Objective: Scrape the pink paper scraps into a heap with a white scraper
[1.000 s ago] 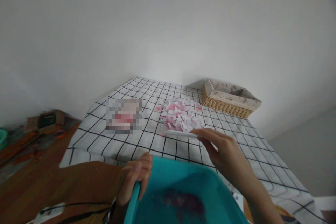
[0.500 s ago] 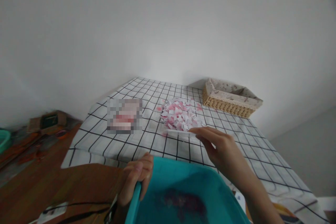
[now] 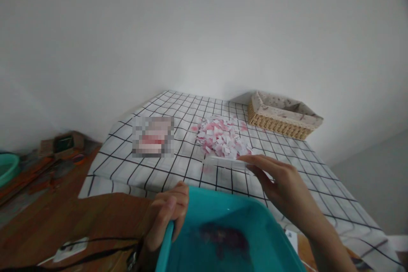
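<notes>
My left hand [image 3: 170,210] is closed over the near-left rim of a teal plastic bin [image 3: 219,195], which stands at the table's front edge. Dark reddish stuff, blurred, lies on the bin's bottom. Between the fingertips and thumb of my right hand [image 3: 270,176] is a thin white flat piece [image 3: 223,162], held low over the cloth. Its far long edge is next to a heap of torn white and pink paper scraps [image 3: 219,136]. Whether the piece touches the cloth I cannot tell.
White cloth with black grid lines [image 3: 172,106] covers the table. A lined wicker basket [image 3: 280,121] stands at the back right against the wall. A pixelated flat item [image 3: 153,136] lies left of the heap. A power strip [image 3: 72,248] with cables is at lower left.
The white piece now shows more of its broad face. My right hand is slightly farther right in view; my left hand keeps its grip on the bin. The whole view has shifted a little.
</notes>
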`<state>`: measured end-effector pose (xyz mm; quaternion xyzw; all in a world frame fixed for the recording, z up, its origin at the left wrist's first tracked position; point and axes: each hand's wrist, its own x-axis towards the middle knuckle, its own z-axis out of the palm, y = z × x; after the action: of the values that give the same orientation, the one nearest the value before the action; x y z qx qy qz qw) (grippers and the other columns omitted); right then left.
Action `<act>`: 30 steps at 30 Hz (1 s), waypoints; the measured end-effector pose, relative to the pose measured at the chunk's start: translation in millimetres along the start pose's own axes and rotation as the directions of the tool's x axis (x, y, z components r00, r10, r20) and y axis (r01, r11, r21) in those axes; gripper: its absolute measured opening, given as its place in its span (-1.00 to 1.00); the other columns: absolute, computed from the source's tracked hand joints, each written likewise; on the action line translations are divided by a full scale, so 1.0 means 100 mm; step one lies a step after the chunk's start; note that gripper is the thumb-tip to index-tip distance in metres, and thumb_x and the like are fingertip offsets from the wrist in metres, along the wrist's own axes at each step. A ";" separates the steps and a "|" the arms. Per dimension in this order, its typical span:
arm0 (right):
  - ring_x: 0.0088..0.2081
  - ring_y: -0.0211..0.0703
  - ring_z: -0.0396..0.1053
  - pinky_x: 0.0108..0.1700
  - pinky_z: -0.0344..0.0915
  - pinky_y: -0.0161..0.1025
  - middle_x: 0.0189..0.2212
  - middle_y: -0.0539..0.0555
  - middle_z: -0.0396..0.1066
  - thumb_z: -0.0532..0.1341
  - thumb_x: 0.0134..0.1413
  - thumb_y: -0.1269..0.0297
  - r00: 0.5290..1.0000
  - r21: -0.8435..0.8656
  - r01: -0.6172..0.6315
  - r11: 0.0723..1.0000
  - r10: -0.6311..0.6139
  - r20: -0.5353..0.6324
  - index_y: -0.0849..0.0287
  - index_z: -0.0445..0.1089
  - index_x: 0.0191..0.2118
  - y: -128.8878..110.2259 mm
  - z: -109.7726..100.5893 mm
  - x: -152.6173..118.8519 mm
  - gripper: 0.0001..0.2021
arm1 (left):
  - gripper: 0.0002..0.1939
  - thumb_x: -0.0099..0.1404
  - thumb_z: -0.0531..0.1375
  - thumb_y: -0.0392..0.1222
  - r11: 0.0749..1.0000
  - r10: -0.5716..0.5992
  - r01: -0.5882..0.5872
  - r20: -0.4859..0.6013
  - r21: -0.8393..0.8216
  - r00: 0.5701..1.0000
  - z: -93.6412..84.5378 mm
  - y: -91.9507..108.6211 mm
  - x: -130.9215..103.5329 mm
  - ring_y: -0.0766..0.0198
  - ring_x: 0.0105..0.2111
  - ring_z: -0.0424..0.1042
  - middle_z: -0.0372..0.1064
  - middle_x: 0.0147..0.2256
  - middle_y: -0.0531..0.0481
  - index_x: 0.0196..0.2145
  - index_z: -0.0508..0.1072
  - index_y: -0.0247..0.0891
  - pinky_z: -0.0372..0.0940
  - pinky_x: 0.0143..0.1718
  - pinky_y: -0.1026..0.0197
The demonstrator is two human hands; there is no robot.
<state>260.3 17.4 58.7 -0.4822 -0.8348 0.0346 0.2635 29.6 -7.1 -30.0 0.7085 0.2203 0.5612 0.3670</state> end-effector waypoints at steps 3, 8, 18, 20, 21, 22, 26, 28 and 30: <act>-0.26 -0.12 0.50 -0.34 0.42 -0.29 -0.26 0.08 0.53 0.04 0.15 0.46 1.000 -0.026 -0.003 1.000 0.003 -0.020 0.14 0.42 -0.17 0.00 -0.01 -0.01 -0.75 | -0.34 0.40 -0.25 -0.12 1.000 -0.004 0.004 -0.014 0.019 1.000 0.01 0.01 0.04 0.30 -0.67 0.14 0.04 -0.79 0.05 -0.86 -0.02 -0.24 0.15 -0.37 0.10; -0.27 -0.10 0.50 -0.29 0.44 -0.26 -0.27 0.06 0.54 0.07 0.14 0.39 0.998 -0.034 -0.019 0.999 0.017 -0.056 0.12 0.44 -0.20 0.04 -0.04 -0.11 -0.79 | -0.39 0.40 -0.29 -0.11 1.000 -0.012 0.012 -0.004 0.019 1.000 0.01 0.03 0.08 0.28 -0.64 0.10 -0.01 -0.76 0.07 -0.80 -0.02 -0.24 0.13 -0.36 0.09; -0.31 -0.05 0.51 -0.34 0.46 -0.25 -0.33 0.06 0.55 0.14 0.09 0.21 0.959 0.011 -0.195 0.981 0.193 -0.208 0.10 0.46 -0.22 0.31 -0.07 -0.45 -0.80 | -0.43 0.39 -0.32 -0.08 0.981 0.106 -0.135 0.200 0.137 0.974 -0.05 -0.05 0.04 0.28 -0.61 0.11 0.04 -0.71 0.07 -0.74 0.01 -0.24 0.10 -0.37 0.11; -0.31 -0.06 0.51 -0.34 0.46 -0.26 -0.33 0.06 0.55 0.14 0.10 0.21 0.959 0.026 -0.202 0.979 0.203 -0.198 0.10 0.46 -0.21 0.28 -0.06 -0.42 -0.80 | -0.44 0.39 -0.34 -0.07 0.984 0.081 -0.109 0.190 0.141 0.978 -0.05 -0.03 0.05 0.27 -0.61 0.10 0.03 -0.71 0.07 -0.73 -0.01 -0.24 0.10 -0.37 0.10; -0.31 -0.06 0.51 -0.33 0.45 -0.25 -0.32 0.05 0.54 0.14 0.10 0.21 0.959 0.031 -0.203 0.979 0.205 -0.194 0.10 0.45 -0.21 0.26 -0.06 -0.41 -0.80 | -0.44 0.39 -0.34 -0.06 0.984 0.077 -0.105 0.186 0.144 0.980 -0.04 -0.01 0.05 0.27 -0.61 0.10 0.03 -0.71 0.07 -0.73 -0.02 -0.23 0.10 -0.37 0.09; -0.31 -0.07 0.50 -0.32 0.45 -0.25 -0.32 0.05 0.54 0.13 0.10 0.21 0.960 0.035 -0.203 0.978 0.206 -0.189 0.09 0.45 -0.20 0.25 -0.06 -0.40 -0.80 | -0.44 0.39 -0.34 -0.06 0.983 0.081 -0.109 0.183 0.148 0.980 -0.05 0.00 0.05 0.26 -0.62 0.09 0.02 -0.72 0.07 -0.73 -0.03 -0.23 0.09 -0.38 0.09; -0.31 -0.07 0.50 -0.30 0.43 -0.23 -0.33 0.06 0.54 0.11 0.12 0.19 0.972 0.022 -0.191 0.981 0.193 -0.137 0.10 0.44 -0.20 0.24 -0.06 -0.37 -0.78 | -0.47 0.38 -0.34 -0.07 0.975 0.077 -0.120 0.223 0.188 0.972 -0.06 0.03 0.08 0.25 -0.63 0.12 0.07 -0.72 0.05 -0.72 -0.04 -0.22 0.10 -0.38 0.08; -0.35 -0.07 0.50 -0.36 0.43 -0.24 -0.35 0.07 0.54 0.10 0.12 0.18 0.973 -0.007 -0.198 0.980 0.195 -0.123 0.11 0.44 -0.20 0.27 -0.06 -0.37 -0.77 | -0.48 0.38 -0.33 -0.07 0.973 0.069 -0.115 0.225 0.200 0.972 -0.06 0.04 0.09 0.25 -0.63 0.13 0.08 -0.73 0.04 -0.71 -0.05 -0.22 0.10 -0.37 0.08; -0.46 -0.09 0.49 -0.47 0.40 -0.26 -0.38 0.08 0.54 0.10 0.11 0.18 0.963 -0.058 -0.229 0.972 0.217 -0.161 0.12 0.45 -0.21 0.32 -0.07 -0.38 -0.76 | -0.48 0.38 -0.33 -0.07 0.974 0.077 -0.118 0.206 0.195 0.975 -0.06 0.05 0.08 0.24 -0.63 0.12 0.08 -0.73 0.04 -0.71 -0.04 -0.22 0.10 -0.37 0.07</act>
<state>303.6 1.8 38.9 -0.5840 -0.7531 -0.0047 0.3029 26.0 -2.3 -20.6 0.8049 0.2045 0.4797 0.2833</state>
